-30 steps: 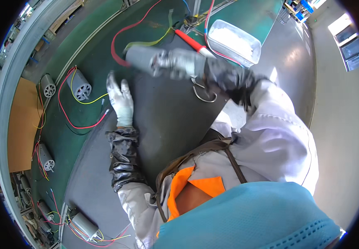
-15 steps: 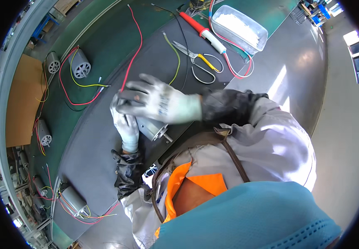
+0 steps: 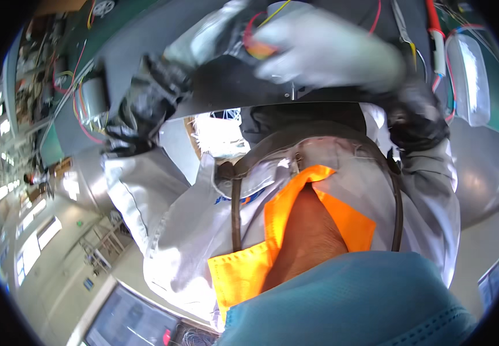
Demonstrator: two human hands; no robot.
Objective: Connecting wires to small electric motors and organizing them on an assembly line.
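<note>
1. Motor at top edge, partly cut off, between left hand and right hand
2. Red and yellow wires beside right hand; sharp tug could strain them
3. Both hands blurred, cannot tell grip; loose hold could let wires slip

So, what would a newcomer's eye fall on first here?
Probably the bright orange fabric collar at lower middle, just above the blue fabric mask along the bottom. Next, at the top, the blurred, pale-gloved left hand and right hand, with thin red and yellow wires between them.
</note>
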